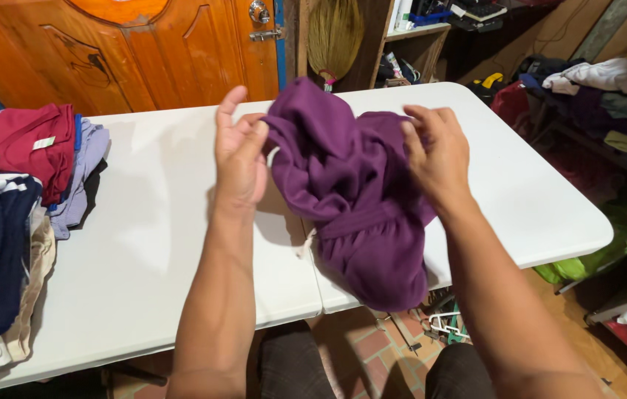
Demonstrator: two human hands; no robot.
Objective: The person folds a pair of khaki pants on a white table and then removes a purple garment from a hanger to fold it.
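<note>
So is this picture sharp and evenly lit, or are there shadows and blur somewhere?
Head view: mostly sharp, with the left hand and right hand crisp on the crumpled purple fleece garment; the white folding table is brightly lit, almost washed out, with soft shadows under the hands and garment; table edges bow slightly from the wide lens; the cluttered right side sits darker.

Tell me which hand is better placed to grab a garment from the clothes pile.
Probably the left hand. It grips the purple garment on the side nearer the clothes pile at the table's left edge; the right hand is farther away.
</note>
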